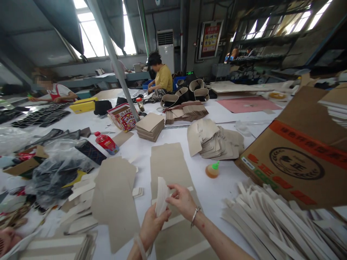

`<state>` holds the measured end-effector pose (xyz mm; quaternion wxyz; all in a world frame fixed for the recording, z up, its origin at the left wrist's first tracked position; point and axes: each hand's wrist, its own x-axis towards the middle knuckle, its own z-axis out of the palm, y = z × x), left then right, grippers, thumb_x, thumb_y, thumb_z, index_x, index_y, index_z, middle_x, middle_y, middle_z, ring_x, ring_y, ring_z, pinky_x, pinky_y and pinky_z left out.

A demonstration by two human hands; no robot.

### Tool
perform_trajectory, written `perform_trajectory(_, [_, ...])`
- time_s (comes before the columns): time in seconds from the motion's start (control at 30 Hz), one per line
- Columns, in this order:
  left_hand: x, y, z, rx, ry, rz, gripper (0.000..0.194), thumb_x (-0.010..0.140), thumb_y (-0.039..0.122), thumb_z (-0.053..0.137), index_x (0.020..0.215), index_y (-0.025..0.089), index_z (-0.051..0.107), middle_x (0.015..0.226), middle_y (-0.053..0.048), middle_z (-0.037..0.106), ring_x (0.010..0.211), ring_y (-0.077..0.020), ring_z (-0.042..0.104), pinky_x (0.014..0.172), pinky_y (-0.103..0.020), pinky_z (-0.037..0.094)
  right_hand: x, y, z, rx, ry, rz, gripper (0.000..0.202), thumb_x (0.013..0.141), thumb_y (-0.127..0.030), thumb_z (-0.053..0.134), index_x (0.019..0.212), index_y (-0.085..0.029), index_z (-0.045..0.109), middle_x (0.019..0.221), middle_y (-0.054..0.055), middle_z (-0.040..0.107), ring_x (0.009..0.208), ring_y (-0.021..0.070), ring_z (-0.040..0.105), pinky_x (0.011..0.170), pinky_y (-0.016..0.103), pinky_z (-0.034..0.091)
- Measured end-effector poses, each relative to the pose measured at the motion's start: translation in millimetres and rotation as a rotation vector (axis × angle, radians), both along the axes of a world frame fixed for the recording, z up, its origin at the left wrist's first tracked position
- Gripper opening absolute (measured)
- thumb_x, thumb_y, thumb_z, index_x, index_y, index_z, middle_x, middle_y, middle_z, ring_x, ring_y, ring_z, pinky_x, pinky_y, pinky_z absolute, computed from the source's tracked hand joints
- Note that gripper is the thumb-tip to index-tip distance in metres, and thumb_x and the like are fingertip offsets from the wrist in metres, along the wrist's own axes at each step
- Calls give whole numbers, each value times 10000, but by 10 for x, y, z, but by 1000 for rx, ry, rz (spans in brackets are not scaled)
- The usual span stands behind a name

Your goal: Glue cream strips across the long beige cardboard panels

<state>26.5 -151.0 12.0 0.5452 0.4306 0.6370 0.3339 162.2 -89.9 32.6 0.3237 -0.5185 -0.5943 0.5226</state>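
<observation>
My left hand is closed around the lower end of a small bundle of thin white strips, held upright and slightly fanned. The fingers of my right hand pinch at the bundle's right edge; whether a single strip is parted from it I cannot tell. Beneath both hands lies a long grey-beige cardboard piece with pale strips across it. Left of it is another large cardboard piece, with a few small white tabs beside it. A squat bottle of amber liquid with a green tip stands to the right.
Cut cardboard pieces are piled ahead, near a squarer stack. Long pale strips heap at right before a big carton. A red-capped bottle lies left. A metal pole rises mid-table; co-workers sit beyond.
</observation>
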Motion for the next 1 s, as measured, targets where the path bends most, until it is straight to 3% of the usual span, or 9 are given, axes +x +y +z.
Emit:
perform_trajectory(0.13, [-48,-73,-39,12,39,26,253,676,386,588,752,148,544,545,40,496,444,-66,372,428,-192,297,18,-50,-89,-37,17,-97,75,664,-240,580,675,-167,595,554,-23,594,495,107,546,471,189,420])
perform_trajectory(0.27, [-272,-80,-65,-3,45,29,289,624,383,635,774,147,559,619,11,549,572,-120,482,548,-224,382,174,-29,-242,-54,8,-187,136,666,-265,557,570,-181,509,432,-64,493,390,87,485,390,181,363])
perform_trajectory(0.43, [-612,75,-100,-17,131,14,270,541,342,667,684,158,532,611,16,541,606,-132,502,590,-232,400,471,258,-497,-209,95,-235,135,638,-296,545,606,-187,472,430,-75,505,347,95,498,351,193,387])
perform_trajectory(0.6, [-772,463,-134,-58,283,-58,245,606,363,614,715,166,516,533,45,503,437,-88,431,413,-205,328,573,648,-720,-304,34,-272,130,653,-251,559,626,-181,453,457,-65,542,333,99,519,314,188,402])
perform_trajectory(0.8, [-787,912,-257,-100,447,84,193,681,239,549,848,144,532,437,57,490,397,-113,505,415,-205,373,584,938,-871,-346,-37,-282,135,706,-192,545,613,-176,448,429,-63,535,307,86,507,279,160,372])
perform_trajectory(1.0, [-685,1014,-367,-178,483,211,205,685,222,552,868,134,529,515,12,565,478,-146,589,420,-206,426,598,1089,-1010,-363,-112,-271,133,721,-173,549,621,-172,461,435,-60,541,300,84,509,258,141,336])
